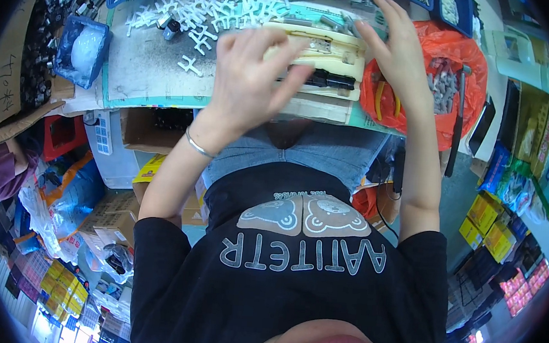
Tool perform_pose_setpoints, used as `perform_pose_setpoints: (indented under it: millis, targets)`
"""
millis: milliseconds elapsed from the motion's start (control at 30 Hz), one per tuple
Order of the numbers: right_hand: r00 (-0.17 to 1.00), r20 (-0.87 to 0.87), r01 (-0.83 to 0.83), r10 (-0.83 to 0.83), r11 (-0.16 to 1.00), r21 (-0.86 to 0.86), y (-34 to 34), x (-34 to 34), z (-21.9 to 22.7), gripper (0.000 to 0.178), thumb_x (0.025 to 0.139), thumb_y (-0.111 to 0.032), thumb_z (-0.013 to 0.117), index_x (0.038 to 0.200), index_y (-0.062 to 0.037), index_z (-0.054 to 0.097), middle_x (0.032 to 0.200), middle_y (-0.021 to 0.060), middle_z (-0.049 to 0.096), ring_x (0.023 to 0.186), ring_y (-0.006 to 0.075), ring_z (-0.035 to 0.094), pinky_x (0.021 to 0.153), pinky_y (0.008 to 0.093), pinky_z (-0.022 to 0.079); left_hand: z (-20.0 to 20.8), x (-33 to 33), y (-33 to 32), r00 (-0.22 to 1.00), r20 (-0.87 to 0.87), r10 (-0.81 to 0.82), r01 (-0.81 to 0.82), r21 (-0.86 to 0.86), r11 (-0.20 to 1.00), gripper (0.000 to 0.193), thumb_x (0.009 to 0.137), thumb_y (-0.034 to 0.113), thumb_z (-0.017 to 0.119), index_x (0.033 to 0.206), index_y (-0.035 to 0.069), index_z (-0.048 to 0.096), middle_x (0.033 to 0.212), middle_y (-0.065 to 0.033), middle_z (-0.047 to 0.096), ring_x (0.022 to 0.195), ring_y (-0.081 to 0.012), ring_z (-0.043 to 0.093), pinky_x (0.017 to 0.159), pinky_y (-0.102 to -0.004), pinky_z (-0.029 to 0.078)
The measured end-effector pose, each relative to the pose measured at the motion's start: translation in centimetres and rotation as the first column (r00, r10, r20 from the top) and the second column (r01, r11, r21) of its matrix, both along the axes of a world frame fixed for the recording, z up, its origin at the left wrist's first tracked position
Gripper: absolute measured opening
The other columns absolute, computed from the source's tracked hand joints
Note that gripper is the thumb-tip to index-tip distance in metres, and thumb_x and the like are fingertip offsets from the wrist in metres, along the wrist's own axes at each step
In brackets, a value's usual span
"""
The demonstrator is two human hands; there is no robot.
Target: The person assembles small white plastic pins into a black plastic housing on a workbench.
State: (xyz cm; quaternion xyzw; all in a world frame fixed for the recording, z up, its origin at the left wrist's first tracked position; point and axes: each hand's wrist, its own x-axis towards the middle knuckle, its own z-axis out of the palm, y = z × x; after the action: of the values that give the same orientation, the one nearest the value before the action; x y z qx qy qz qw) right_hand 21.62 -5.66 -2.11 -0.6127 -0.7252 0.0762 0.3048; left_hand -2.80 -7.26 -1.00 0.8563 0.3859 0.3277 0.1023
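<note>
My left hand (249,73) is over the left part of a cream plastic fixture (354,58), slightly blurred. Its thumb and forefinger stand apart, with nothing visible between them; the other fingers are curled. A black cylindrical part (330,79) lies along the fixture's near side, close to the left thumb, its left end hidden by the hand. At the fixture's far right corner my right hand (399,59) is raised with thumb and fingers apart, holding nothing I can see. Small grey rods (331,22) lie just beyond the fixture, near the right fingertips.
White branched plastic pieces (201,37) are heaped at the far left. A blue tray (81,50) holds a white lump beside many black parts (46,37). On the right, a red plastic bag (473,58) holds grey pieces (445,88), with yellow-handled pliers (395,107) at its edge.
</note>
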Motion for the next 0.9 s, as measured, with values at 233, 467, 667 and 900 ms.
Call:
perform_pose_setpoints:
  millis: [233, 467, 667, 900]
  targets:
    - [0.969, 0.235, -0.063, 0.08, 0.995, -0.082, 1.9, -0.6, -1.1, 0.052, 0.087, -0.039, 0.056, 0.114, 0.0054, 0.054, 0.12, 0.025, 0.051, 0.114, 0.0378, 0.048, 0.097, 0.0424, 0.039, -2.1, 3.4, 6.7, 0.983, -0.177, 0.052, -0.01, 0.23, 0.973, 0.029, 0.084, 0.031, 0.06, 0.098, 0.006, 0.062, 0.089, -0.0074, 0.06, 0.088, -0.0237, 0.057, 0.076, -0.0355, 0.041]
    - [0.982, 0.06, -0.176, 0.18, 0.982, -0.063, 0.4, -0.7, -0.6, 0.05, 0.086, -0.042, 0.056, 0.12, -0.0046, 0.054, 0.121, 0.0212, 0.051, 0.117, 0.0351, 0.046, 0.099, 0.0425, 0.036, -2.9, 2.6, 6.8, 0.989, -0.119, -0.086, 0.092, 0.048, 0.995, 0.03, 0.086, 0.03, 0.056, 0.103, 0.006, 0.062, 0.101, -0.0087, 0.06, 0.096, -0.0256, 0.056, 0.086, -0.0392, 0.038]
    - [0.975, 0.203, -0.066, 0.086, 0.992, -0.104, 2.2, -2.2, -1.7, 0.052, 0.089, -0.047, 0.048, 0.117, -0.0044, 0.056, 0.11, 0.0217, 0.054, 0.11, 0.0351, 0.046, 0.097, 0.0459, 0.035, -2.2, 3.7, 7.2, 0.974, -0.222, -0.035, 0.025, -0.047, 0.999, 0.032, 0.091, 0.026, 0.047, 0.114, 0.007, 0.059, 0.104, -0.0139, 0.059, 0.1, -0.0288, 0.054, 0.089, -0.0405, 0.038]
    - [0.97, 0.234, -0.05, 0.068, 0.995, -0.082, 2.2, -1.9, -2.2, 0.044, 0.092, -0.041, 0.045, 0.105, -0.0015, 0.06, 0.112, 0.0195, 0.058, 0.114, 0.0332, 0.049, 0.099, 0.0471, 0.035, -1.6, 5.3, 7.5, 0.938, -0.347, -0.009, 0.013, 0.011, 1.0, 0.03, 0.091, 0.025, 0.046, 0.109, 0.007, 0.062, 0.092, -0.0117, 0.064, 0.088, -0.026, 0.059, 0.083, -0.0396, 0.04]
